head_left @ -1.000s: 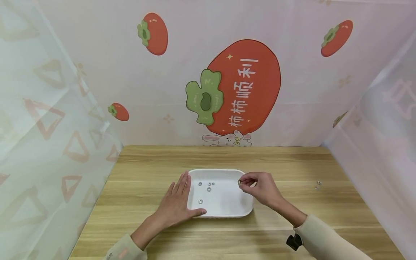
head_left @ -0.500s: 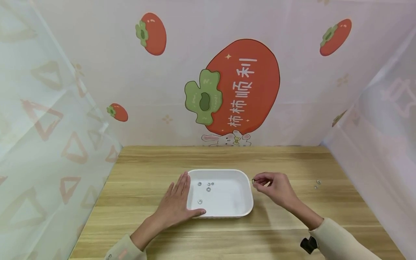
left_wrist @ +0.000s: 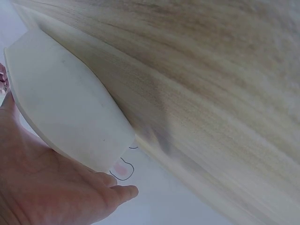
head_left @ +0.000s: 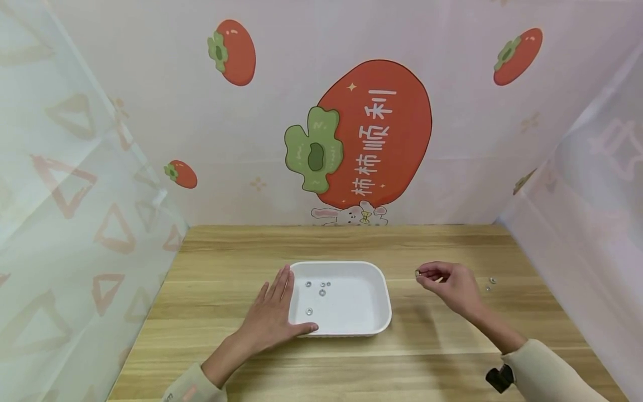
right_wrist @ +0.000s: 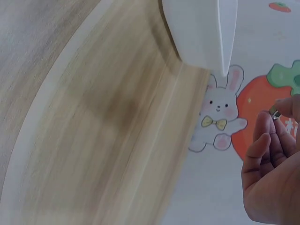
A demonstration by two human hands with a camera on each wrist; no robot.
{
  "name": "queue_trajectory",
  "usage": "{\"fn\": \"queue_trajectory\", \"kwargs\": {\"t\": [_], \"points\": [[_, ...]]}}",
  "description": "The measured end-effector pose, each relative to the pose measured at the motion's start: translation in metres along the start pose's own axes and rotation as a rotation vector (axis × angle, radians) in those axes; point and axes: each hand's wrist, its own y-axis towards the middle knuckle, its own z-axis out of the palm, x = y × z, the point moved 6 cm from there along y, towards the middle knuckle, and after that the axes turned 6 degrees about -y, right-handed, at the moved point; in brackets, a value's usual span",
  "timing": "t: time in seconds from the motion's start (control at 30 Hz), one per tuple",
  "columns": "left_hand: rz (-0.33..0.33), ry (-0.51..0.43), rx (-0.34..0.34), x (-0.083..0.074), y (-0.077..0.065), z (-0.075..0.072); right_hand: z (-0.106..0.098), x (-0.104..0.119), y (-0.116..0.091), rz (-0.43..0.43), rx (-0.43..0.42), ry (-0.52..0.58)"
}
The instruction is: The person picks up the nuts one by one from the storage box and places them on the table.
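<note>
A white rectangular tray (head_left: 351,312) stands on the wooden table, with several small metal nuts (head_left: 322,292) scattered in its left half. My left hand (head_left: 268,321) rests along the tray's left rim, fingers straight and thumb over the front left corner. In the left wrist view its palm lies against the tray's edge. To the right of the tray, above the table, my right hand (head_left: 454,287) pinches a small metal nut (right_wrist: 275,112) between thumb and fingertips. The other fingers of that hand are curled in.
Two small metal pieces (head_left: 490,283) lie on the table at the right, beyond my right hand. A white printed cloth (head_left: 251,139) hangs behind the table and along both sides. A black device (head_left: 499,378) sits at my right sleeve.
My right hand has moved right, from over the tray's right edge to well outside it, still pinching the nut. My left hand and the nuts in the tray stay in place.
</note>
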Motion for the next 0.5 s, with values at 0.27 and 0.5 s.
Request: {"fn": "queue_trajectory", "kwargs": {"t": [0.27,0.5], "points": [[-0.009,0.000,0.010,0.000,0.001,0.001,-0.019,-0.017,-0.002,0.001,-0.013,0.020],[-0.022,0.005,0.015,0.001,0.001,0.002,-0.034,-0.036,0.000,-0.020,-0.063,-0.023]]}}
